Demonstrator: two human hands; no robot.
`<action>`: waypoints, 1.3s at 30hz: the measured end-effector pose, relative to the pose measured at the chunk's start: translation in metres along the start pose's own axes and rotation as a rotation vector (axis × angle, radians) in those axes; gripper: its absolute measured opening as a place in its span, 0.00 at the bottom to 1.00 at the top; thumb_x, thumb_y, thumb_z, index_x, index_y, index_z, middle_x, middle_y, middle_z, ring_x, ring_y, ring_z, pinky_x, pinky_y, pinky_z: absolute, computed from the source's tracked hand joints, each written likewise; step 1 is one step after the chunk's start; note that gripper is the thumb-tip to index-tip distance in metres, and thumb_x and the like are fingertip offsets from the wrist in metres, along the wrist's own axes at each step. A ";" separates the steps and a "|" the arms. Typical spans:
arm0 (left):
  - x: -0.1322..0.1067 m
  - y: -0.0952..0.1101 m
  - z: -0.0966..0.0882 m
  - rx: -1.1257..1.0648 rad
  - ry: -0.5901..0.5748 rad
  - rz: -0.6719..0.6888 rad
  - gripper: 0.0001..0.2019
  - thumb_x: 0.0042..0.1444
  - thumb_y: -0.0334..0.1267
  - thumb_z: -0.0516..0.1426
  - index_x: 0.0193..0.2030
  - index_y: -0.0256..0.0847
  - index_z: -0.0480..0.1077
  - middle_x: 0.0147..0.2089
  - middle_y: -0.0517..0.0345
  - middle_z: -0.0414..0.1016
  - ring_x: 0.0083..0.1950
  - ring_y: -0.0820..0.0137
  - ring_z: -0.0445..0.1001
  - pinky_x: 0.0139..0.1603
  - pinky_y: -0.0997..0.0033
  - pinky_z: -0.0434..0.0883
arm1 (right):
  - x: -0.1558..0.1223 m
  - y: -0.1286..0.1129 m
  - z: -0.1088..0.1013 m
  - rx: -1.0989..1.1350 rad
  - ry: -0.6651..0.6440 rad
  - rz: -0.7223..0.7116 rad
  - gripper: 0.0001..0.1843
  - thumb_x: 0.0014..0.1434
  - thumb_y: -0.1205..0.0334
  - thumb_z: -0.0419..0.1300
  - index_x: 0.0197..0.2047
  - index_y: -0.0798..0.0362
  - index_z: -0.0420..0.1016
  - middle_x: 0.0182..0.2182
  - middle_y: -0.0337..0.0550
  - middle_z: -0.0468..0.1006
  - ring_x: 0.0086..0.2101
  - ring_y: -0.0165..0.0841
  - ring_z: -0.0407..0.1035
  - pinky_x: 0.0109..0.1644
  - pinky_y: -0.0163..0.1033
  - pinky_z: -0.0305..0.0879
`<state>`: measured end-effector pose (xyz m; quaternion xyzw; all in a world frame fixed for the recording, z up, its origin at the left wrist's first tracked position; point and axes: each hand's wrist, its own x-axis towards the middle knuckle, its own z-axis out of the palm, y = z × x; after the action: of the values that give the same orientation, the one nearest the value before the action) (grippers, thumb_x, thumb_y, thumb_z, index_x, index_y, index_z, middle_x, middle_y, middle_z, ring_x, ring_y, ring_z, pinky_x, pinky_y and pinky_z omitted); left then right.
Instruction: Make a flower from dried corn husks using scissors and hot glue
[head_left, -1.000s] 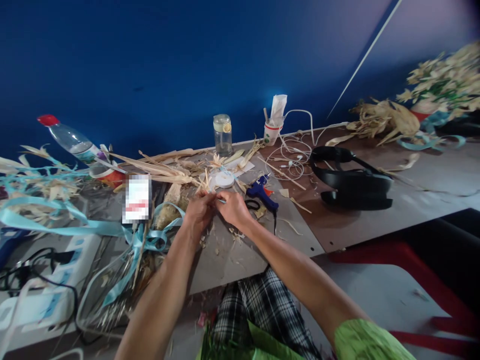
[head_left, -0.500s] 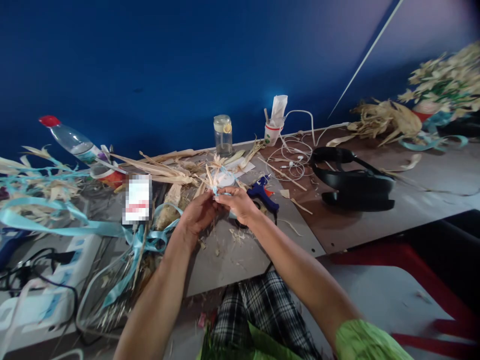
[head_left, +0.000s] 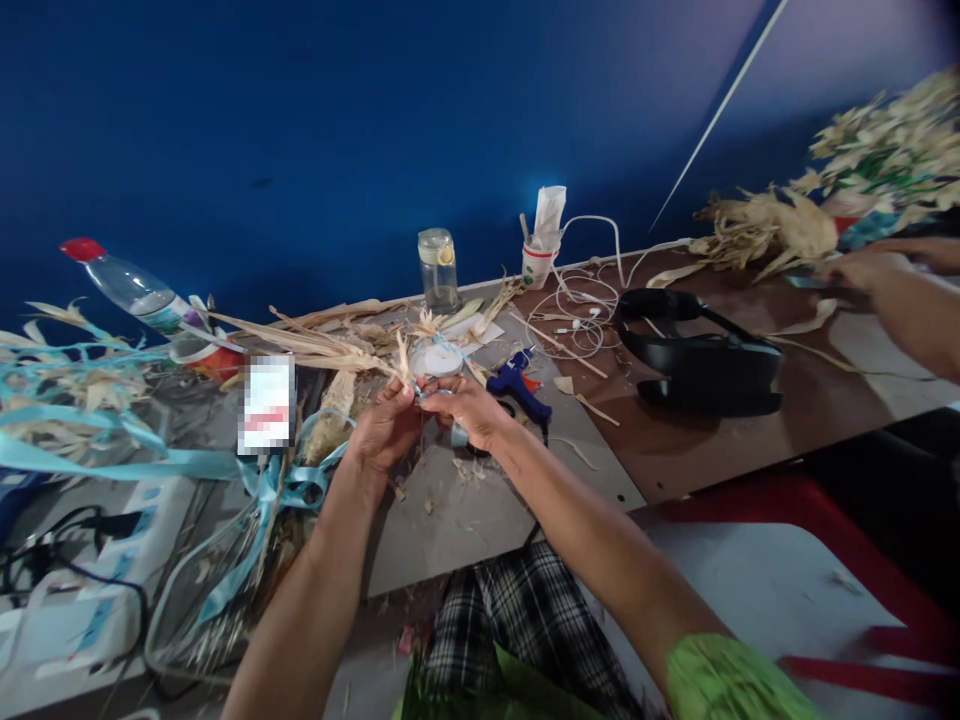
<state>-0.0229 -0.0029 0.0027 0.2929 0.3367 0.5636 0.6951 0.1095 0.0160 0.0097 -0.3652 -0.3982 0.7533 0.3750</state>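
My left hand [head_left: 386,428] is closed, its fingertips pinching the base of a small piece of pale dried corn husk [head_left: 403,355] that stands upright. Right against it, my right hand [head_left: 469,408] pinches a narrow light-blue ribbon [head_left: 429,393] at the husk's base. Fingers cover most of the spot where ribbon and husk meet. Just behind the hands lies a round white spool or lid [head_left: 437,360], with a small husk flower [head_left: 427,322] beyond it. Beside my right hand rests a blue glue gun [head_left: 519,385].
Husk strips [head_left: 307,345], a phone [head_left: 266,405], light-blue ribbon [head_left: 187,462] and a power strip [head_left: 142,545] crowd the left. Behind stand a clear bottle [head_left: 439,270] and a paper cup [head_left: 540,262]. A black headset [head_left: 701,360] lies right; another person's hands [head_left: 877,270] work beyond it.
Another person's hands have come into view at the far right. My hands stay together, with slight finger movement at the husk and ribbon. The whole view has shifted a little.
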 end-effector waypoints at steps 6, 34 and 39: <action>0.004 -0.001 -0.001 -0.002 0.062 0.032 0.11 0.37 0.34 0.69 0.29 0.35 0.75 0.32 0.55 0.77 0.33 0.71 0.74 0.38 0.72 0.69 | 0.004 0.008 -0.001 -0.346 0.102 -0.290 0.06 0.43 0.62 0.59 0.25 0.56 0.73 0.20 0.33 0.69 0.24 0.25 0.60 0.32 0.31 0.57; 0.002 -0.003 0.010 0.106 0.042 0.051 0.13 0.38 0.33 0.69 0.32 0.35 0.75 0.31 0.53 0.78 0.36 0.67 0.76 0.40 0.70 0.69 | 0.001 0.006 -0.007 -0.588 0.015 -0.344 0.09 0.46 0.65 0.54 0.27 0.56 0.75 0.21 0.33 0.69 0.27 0.27 0.61 0.34 0.31 0.57; 0.006 -0.009 0.004 0.118 0.107 0.016 0.10 0.38 0.31 0.68 0.23 0.35 0.70 0.23 0.59 0.73 0.26 0.73 0.71 0.32 0.74 0.67 | -0.001 0.008 -0.004 -0.912 0.082 -0.427 0.09 0.48 0.65 0.54 0.29 0.56 0.75 0.23 0.38 0.72 0.29 0.31 0.65 0.33 0.33 0.56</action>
<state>-0.0138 0.0012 -0.0023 0.3055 0.4035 0.5633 0.6531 0.1112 0.0128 0.0014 -0.4317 -0.7375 0.3941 0.3382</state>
